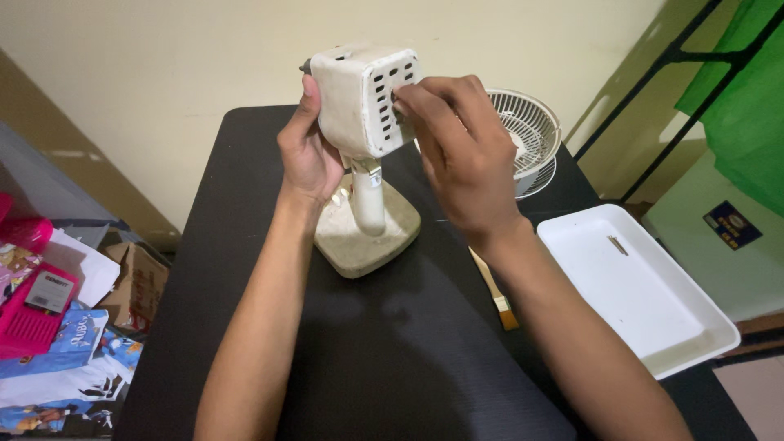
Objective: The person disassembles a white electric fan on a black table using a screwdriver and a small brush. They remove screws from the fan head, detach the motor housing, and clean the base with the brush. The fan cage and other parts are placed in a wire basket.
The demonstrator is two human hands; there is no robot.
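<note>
Off-white fan body (363, 106) stands mid-counter (392, 359), left hand (309, 151) clasping its side, right hand (457, 155) fingertips on its vents; white tray (637, 286) overhangs the right edge, pink packages (37, 306) lie left.

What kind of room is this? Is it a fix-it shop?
Probably a room at home used as a small repair spot, not a shop. A dirty white fan body stands on a black table, its grille taken off, beside a white tray.
</note>
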